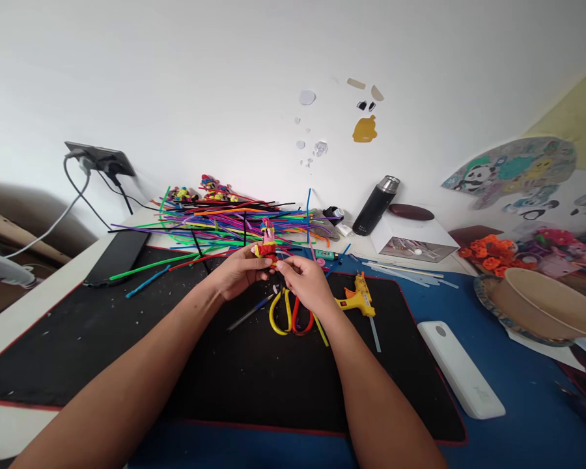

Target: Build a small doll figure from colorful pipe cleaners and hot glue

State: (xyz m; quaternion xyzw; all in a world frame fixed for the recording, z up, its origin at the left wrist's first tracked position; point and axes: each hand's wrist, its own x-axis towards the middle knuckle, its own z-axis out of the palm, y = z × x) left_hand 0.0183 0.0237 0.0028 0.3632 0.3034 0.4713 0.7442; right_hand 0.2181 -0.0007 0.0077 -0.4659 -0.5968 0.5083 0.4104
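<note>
A small figure (266, 246) of pink, red and yellow pipe cleaners stands upright between my hands above the black mat (254, 384). My left hand (240, 270) is closed round its left side and base. The fingertips of my right hand (300, 279) pinch at its lower right edge; any small piece between them is too tiny to tell. Just below my hands lie scissors with one yellow and one red handle (291, 319) and a pen (251, 312). To the right of them is a yellow glue gun (359, 298) with a glue stick in it.
Behind my hands lies a pile of colourful pipe cleaners (224, 225). A black thermos (377, 205) and a white box (415, 238) stand at the back right. Further right are a white flat device (461, 370), orange flowers (486, 255) and a round bowl (557, 303).
</note>
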